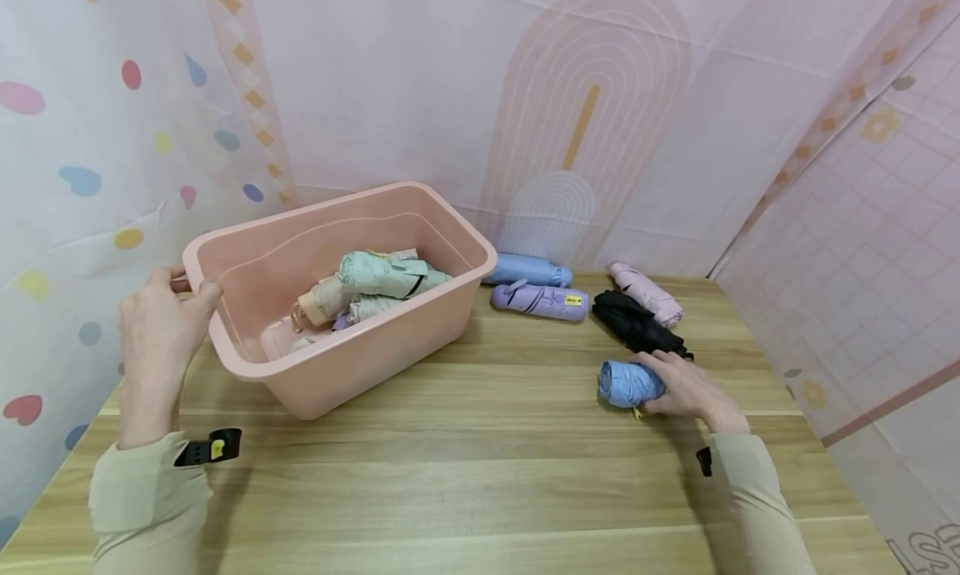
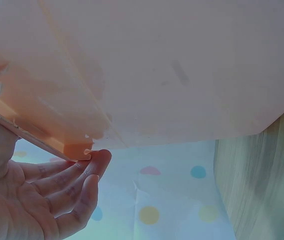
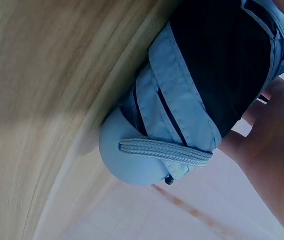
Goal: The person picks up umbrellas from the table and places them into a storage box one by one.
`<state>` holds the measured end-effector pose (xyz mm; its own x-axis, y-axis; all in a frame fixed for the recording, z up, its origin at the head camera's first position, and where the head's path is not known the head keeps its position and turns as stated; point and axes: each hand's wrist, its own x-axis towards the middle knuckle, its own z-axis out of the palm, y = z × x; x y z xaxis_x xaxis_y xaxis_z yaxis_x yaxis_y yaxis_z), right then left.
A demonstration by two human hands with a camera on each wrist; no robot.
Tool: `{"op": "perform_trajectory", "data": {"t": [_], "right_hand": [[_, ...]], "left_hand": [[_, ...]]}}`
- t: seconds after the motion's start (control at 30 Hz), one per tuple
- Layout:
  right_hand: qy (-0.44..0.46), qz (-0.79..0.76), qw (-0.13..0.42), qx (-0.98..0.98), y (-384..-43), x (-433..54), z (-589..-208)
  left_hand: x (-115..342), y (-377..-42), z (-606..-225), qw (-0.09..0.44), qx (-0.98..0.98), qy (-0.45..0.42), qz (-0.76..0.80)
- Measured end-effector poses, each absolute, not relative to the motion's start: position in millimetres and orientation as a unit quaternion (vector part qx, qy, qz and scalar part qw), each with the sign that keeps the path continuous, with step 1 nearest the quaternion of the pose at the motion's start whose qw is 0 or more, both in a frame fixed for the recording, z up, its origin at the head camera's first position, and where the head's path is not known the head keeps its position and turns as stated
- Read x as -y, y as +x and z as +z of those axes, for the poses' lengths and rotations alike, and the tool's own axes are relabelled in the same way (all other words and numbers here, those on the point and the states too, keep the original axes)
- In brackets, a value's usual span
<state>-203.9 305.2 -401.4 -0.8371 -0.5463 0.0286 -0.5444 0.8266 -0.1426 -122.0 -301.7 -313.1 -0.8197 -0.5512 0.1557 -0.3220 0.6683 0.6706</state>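
The rolled blue umbrella lies in the right hand, low over the right part of the worktop. The hand comes at it from the right and bends round its right end, so the coiled end sticks out past the fingers to the left. The grip is closed to about the width of the roll. In the right wrist view the umbrella shows a rounded cap with a braided cord loop, while the hand sits along its other side. Whether the umbrella rests on the worktop or is slightly raised, I cannot tell.

Just beyond the right hand lies a black umbrella, and a pale pink umbrella is right behind that. Farther left, 1 purple umbrella lies in front of 1 other blue umbrella, both near the bin's right end.

The left hand holds the rim of the pink bin at its left end, thumb over the edge and bent fingers against the outside. The bin is well apart from the held umbrella. Inside it, a mint-green umbrella lies over paler ones, near 1 beige-capped umbrella.
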Motion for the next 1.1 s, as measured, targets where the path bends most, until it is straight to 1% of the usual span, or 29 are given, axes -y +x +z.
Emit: {"op": "perform_trajectory", "data": {"t": [0.5,1.1], "right_hand": [[-0.268,-0.081,0.014,-0.96,-202.2,-302.5,-394.1],[-0.278,-0.086,-0.03,-0.956,-202.6,-289.2,-368.2]], "left_hand": [[300.8,-121.6,-312.8,0.172,0.895,0.245,-0.33],[301.1,-122.2,-311.9,0.163,0.895,0.248,-0.334]]}}
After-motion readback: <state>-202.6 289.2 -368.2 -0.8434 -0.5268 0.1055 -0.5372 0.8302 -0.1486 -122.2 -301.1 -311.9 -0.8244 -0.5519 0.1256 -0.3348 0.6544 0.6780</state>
